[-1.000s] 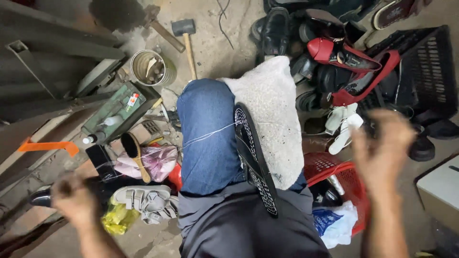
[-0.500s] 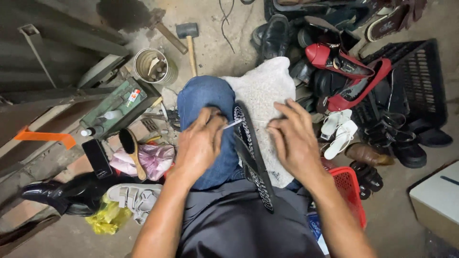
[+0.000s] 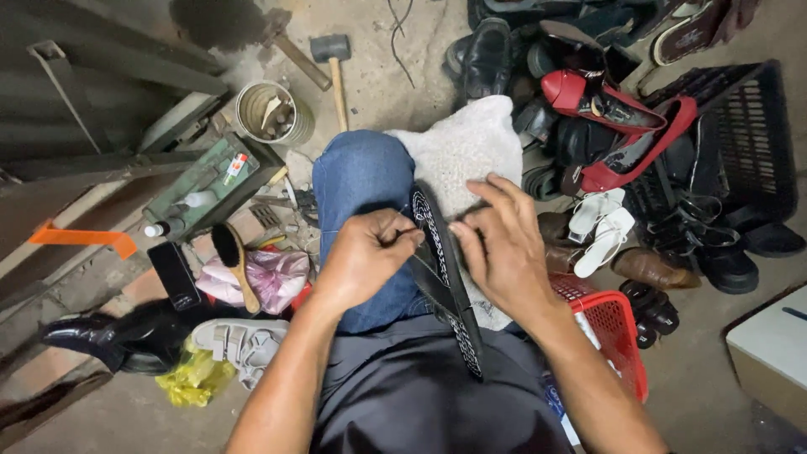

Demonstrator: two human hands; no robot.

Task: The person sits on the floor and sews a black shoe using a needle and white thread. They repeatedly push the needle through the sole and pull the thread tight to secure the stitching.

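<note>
Partly, both hands [image 3: 366, 256] [image 3: 504, 248] hide the black sandal's [image 3: 450, 290] upper edge.

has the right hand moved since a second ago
Yes. The right hand came in from out over the red basket toward the middle, and now rests on the black sandal lying on the lap, beside the left hand.

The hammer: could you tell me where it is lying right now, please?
In the head view the hammer lies on the concrete floor at top centre, just right of the round metal tin and beyond the knee in blue jeans.
</note>
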